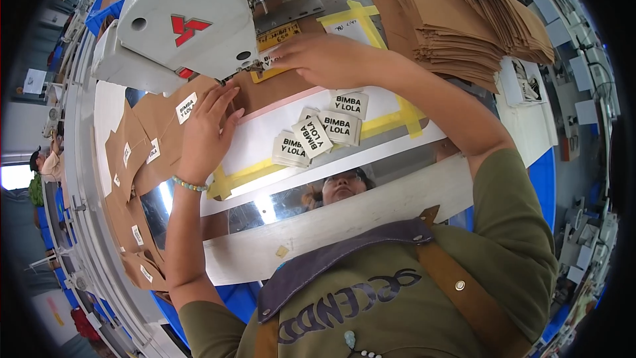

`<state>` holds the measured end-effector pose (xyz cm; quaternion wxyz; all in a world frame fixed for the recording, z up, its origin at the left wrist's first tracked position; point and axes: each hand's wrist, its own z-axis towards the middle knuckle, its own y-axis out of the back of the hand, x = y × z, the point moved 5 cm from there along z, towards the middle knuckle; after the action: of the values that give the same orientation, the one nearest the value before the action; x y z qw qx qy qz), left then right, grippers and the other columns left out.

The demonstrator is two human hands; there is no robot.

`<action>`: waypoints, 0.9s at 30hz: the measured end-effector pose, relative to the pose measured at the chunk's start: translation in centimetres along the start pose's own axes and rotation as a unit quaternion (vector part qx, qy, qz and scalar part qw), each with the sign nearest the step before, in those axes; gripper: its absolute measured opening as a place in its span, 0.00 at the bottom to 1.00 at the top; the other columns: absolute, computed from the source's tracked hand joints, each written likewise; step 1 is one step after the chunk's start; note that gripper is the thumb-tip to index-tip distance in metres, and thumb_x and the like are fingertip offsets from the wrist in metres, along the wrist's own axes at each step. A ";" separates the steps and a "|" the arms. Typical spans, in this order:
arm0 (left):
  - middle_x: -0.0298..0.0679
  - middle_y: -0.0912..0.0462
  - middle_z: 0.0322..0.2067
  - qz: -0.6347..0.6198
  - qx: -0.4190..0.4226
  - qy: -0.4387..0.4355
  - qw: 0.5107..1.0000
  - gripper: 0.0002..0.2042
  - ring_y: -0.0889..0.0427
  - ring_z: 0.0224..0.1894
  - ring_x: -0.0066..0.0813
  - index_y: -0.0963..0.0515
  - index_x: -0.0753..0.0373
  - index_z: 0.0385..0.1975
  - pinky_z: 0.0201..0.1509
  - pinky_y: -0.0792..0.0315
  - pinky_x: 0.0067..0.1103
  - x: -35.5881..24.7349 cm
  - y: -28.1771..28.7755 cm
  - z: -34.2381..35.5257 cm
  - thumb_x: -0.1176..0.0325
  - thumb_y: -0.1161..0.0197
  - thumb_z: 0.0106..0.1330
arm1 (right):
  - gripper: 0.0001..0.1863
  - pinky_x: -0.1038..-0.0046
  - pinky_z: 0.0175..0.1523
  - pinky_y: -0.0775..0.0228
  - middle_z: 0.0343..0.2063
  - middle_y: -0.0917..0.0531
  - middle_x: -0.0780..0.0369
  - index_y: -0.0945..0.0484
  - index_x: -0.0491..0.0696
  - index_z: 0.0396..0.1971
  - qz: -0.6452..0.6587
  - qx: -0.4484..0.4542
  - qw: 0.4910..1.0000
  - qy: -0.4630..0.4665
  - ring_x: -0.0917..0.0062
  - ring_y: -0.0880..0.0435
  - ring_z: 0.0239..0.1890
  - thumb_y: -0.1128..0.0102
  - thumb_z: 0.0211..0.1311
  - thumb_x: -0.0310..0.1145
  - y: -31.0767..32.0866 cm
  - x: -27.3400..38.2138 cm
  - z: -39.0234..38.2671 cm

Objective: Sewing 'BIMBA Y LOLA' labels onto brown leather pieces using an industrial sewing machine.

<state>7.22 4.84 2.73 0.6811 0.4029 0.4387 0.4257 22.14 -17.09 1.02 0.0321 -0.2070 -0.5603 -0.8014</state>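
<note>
A white sewing machine [189, 23] stands at the top left, its needle end over a brown piece of material [265, 89]. My right hand [324, 59] lies flat on that piece beside the needle, fingertips on a small white label [268, 59]. My left hand [209, 129], with a bead bracelet on the wrist, presses the left side of the same brown piece with fingers spread. A loose pile of white printed labels [318, 134] lies on the white table [397, 199] just below my hands.
Tall stacks of brown cut pieces [457, 16] fill the top right. Sewn brown pieces with labels [136, 152] trail down the left side. Yellow tape [391, 122] marks out the work area. A shiny metal strip [278, 202] runs along the table's front.
</note>
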 end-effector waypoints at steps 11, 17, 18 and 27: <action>0.46 0.19 0.69 -0.007 0.015 -0.017 1.000 0.24 0.22 0.64 0.54 0.20 0.65 0.67 0.70 0.24 0.39 -1.7 -1.0 1.4 0.67 0.29 0.72 | 0.17 0.60 0.74 0.27 0.69 0.18 0.60 0.11 0.47 0.57 -0.102 -0.172 0.976 -0.080 0.62 0.22 0.71 0.41 0.74 0.27 6.0 -7.3 -5.6; 0.43 0.26 0.76 0.007 0.052 -0.002 0.999 0.26 0.27 0.70 0.54 0.24 0.60 0.74 0.76 0.31 0.39 -1.5 -1.7 1.8 0.68 0.34 0.77 | 0.13 0.58 0.69 0.23 0.64 0.14 0.60 0.09 0.46 0.49 -0.117 -0.205 0.970 -0.058 0.61 0.19 0.67 0.39 0.72 0.29 6.2 -6.7 -5.6; 0.43 0.26 0.76 0.008 0.053 0.001 0.999 0.26 0.27 0.70 0.54 0.24 0.60 0.74 0.76 0.31 0.39 -1.3 -1.7 1.7 0.68 0.34 0.77 | 0.13 0.58 0.69 0.23 0.63 0.14 0.59 0.08 0.46 0.48 -0.118 -0.198 0.971 -0.060 0.61 0.19 0.67 0.39 0.72 0.29 6.2 -6.7 -5.6; 0.41 0.26 0.77 -0.033 0.090 -0.034 0.995 0.24 0.35 0.79 0.57 0.23 0.61 0.73 0.86 0.41 0.42 -1.6 -2.4 2.2 0.69 0.39 0.78 | 0.12 0.57 0.69 0.25 0.62 0.14 0.56 0.08 0.45 0.46 -0.138 -0.194 0.971 -0.034 0.59 0.19 0.67 0.39 0.71 0.28 5.9 -6.9 -5.8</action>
<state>9.42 2.24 1.58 0.6700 0.4624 0.4651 0.3478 28.39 -25.82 2.00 -0.1384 -0.1569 -0.4179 -0.8841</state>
